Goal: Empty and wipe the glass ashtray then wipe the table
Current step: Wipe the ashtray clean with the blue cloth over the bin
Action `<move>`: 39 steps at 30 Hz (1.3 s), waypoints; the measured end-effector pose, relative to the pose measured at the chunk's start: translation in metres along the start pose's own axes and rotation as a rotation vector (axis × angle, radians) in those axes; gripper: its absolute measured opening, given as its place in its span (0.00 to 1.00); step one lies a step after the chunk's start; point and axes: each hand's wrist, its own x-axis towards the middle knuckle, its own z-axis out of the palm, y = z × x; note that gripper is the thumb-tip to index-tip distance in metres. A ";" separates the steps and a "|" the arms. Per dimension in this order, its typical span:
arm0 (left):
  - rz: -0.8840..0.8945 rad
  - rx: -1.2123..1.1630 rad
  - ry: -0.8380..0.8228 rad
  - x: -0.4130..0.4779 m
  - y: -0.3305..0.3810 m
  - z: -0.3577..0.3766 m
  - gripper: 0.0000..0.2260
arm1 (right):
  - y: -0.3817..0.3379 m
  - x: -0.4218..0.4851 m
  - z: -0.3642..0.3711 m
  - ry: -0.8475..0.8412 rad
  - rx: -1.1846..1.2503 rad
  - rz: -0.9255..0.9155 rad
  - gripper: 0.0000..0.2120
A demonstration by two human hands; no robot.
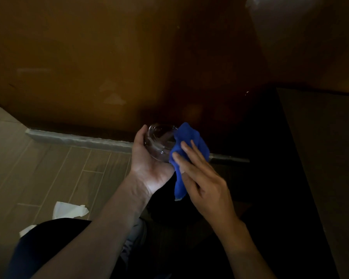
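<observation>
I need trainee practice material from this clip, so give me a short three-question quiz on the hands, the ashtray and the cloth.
1. True or false: the glass ashtray stands on a surface with no hand on it.
2. Which holds the blue cloth? A. left hand B. right hand C. neither
3. Fill in: crumpled white paper lies on the ____.
Key: 1 false, the left hand cups it in the air. 2 B, holding the cloth against the ashtray. 3 floor.
</observation>
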 end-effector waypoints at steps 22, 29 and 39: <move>-0.135 0.342 0.024 -0.004 -0.023 0.009 0.30 | 0.000 0.031 0.004 0.319 0.684 0.787 0.12; -0.169 0.449 0.066 -0.002 -0.027 0.008 0.36 | 0.008 0.037 -0.001 0.223 0.607 0.682 0.10; -0.190 0.493 0.112 0.000 -0.026 0.007 0.39 | 0.012 0.030 -0.006 0.013 0.322 0.201 0.11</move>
